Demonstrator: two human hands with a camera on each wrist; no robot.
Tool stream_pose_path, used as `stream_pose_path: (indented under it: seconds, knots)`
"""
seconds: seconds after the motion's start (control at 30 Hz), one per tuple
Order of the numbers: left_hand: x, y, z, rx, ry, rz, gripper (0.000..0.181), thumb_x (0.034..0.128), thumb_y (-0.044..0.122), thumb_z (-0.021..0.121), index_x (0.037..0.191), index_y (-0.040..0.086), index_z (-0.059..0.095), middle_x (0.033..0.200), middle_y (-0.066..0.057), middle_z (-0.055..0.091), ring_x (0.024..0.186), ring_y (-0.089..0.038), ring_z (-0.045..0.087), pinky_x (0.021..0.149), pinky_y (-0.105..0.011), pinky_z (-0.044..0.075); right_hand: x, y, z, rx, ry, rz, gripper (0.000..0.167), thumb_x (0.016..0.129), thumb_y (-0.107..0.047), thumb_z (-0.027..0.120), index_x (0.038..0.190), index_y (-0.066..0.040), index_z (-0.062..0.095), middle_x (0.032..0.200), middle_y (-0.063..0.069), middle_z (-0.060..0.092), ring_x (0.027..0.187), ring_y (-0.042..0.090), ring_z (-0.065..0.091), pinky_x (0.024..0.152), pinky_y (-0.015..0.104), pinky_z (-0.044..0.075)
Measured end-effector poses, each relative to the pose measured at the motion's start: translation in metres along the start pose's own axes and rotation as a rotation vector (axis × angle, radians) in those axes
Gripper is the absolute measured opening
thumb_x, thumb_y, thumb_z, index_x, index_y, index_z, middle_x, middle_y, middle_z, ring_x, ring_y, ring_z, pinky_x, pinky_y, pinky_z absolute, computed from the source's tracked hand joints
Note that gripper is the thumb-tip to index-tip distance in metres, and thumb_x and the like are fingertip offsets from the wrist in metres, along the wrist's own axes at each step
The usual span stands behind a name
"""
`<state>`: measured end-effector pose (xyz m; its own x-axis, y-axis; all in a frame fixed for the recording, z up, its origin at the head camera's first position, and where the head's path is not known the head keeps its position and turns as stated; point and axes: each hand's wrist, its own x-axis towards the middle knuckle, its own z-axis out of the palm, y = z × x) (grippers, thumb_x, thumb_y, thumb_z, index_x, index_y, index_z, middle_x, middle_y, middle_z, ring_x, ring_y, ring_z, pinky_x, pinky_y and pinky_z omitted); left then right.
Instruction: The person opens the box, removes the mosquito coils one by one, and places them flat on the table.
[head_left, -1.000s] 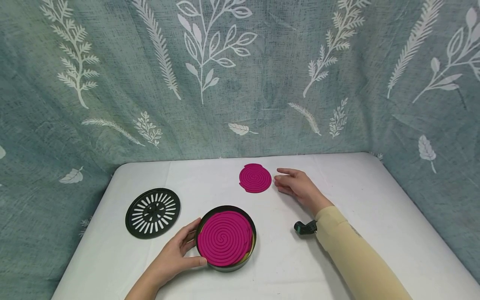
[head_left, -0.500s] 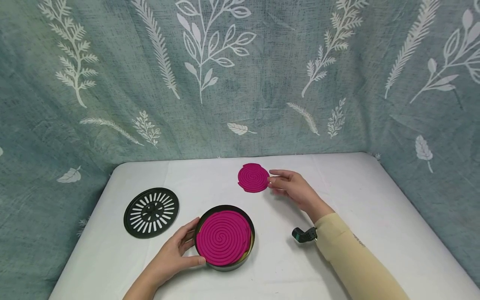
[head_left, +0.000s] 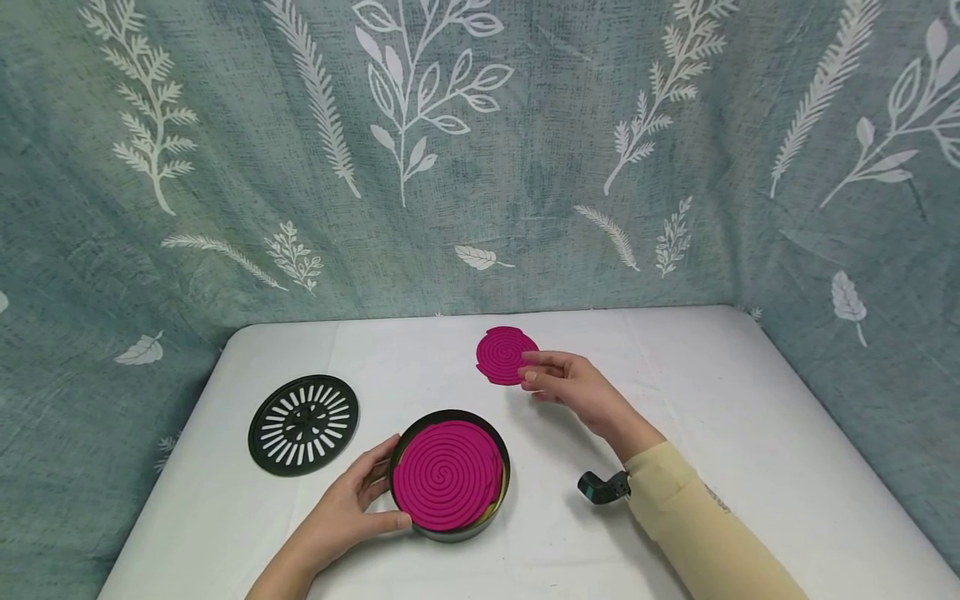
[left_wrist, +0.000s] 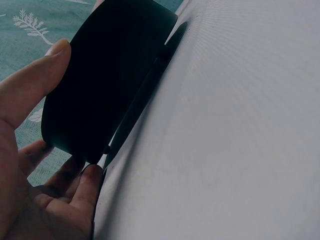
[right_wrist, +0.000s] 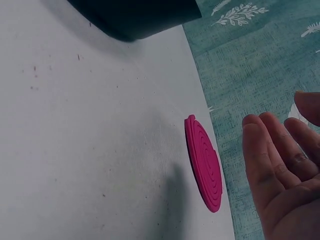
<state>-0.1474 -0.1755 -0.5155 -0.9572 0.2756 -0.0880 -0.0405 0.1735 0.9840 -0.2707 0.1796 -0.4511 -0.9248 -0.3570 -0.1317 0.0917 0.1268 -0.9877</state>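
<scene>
My left hand (head_left: 348,510) grips the near left side of a round black mosquito coil holder (head_left: 504,492), thumb and fingers around its wall. The left wrist view shows the holder's dark wall (left_wrist: 105,75) close up. A large magenta mosquito coil (head_left: 448,475) lies in the holder, with a yellowish edge beneath it. Farther back, a second magenta coil (head_left: 501,354) lies flat on the table. My right hand (head_left: 577,392) hovers at that coil's right side, fingers loosely extended and holding nothing. In the right wrist view a gap separates the hand (right_wrist: 285,175) from the coil (right_wrist: 205,165).
A black slotted lid (head_left: 303,426) lies flat at the left of the white-covered table (head_left: 712,392). Behind the table hangs a green leaf-patterned curtain (head_left: 540,233). A small black device (head_left: 602,487) sticks out from the right wrist.
My right hand has moved left and slightly toward me, from beside the far coil to partly over its right edge in the head view. The left hand and the holder stay put.
</scene>
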Motion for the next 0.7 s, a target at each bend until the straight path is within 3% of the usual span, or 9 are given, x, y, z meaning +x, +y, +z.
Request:
stream_pose_path:
  seconds: [0.37, 0.7]
  knots:
    - [0.000, 0.000, 0.000, 0.011, 0.001, -0.009, 0.108, 0.0580, 0.023, 0.097, 0.149, 0.029, 0.040, 0.150, 0.006, 0.040, 0.136, -0.015, 0.042, 0.110, -0.021, 0.040, -0.009, -0.004, 0.009, -0.037, -0.031, -0.030, 0.048, 0.096, -0.013, 0.066, 0.140, 0.003, 0.051, 0.129, 0.028, 0.057, 0.113, 0.030, 0.062, 0.097, 0.038, 0.056]
    - [0.001, -0.004, -0.001, 0.016, 0.001, 0.007, 0.107, 0.0589, 0.023, 0.097, 0.149, 0.031, 0.040, 0.150, 0.006, 0.041, 0.136, -0.015, 0.042, 0.110, -0.022, 0.039, -0.016, -0.009, 0.020, -0.094, -0.077, -0.051, 0.044, 0.095, -0.017, 0.068, 0.135, -0.003, 0.057, 0.124, 0.010, 0.065, 0.113, 0.030, 0.063, 0.095, 0.037, 0.057]
